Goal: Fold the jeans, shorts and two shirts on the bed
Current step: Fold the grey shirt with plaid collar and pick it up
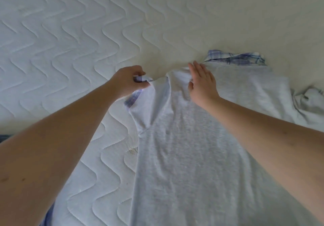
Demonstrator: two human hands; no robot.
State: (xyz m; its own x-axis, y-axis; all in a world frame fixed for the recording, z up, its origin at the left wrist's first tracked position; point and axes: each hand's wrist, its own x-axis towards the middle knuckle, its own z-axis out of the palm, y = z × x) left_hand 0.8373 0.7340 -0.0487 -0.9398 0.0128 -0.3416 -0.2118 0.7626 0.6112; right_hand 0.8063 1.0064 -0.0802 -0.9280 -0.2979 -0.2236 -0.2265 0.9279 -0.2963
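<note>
A light grey shirt (pixel 189 155) lies spread lengthwise on the white quilted bed (pixel 70 32), running from the near edge toward the middle. My left hand (pixel 128 81) pinches the shirt's far left corner, a sleeve, and holds it slightly raised. My right hand (pixel 201 83) rests flat with fingers apart on the shirt's far end. A blue plaid shirt (pixel 235 59) peeks out from under the grey one at the far right, and a strip of plaid shows under my left hand. Jeans and shorts are not clearly in view.
Crumpled grey fabric (pixel 308 101) bunches at the right edge of the view. A bit of blue cloth (pixel 49 215) shows at the bottom left beside my left forearm. The bed surface extends far to the left and back.
</note>
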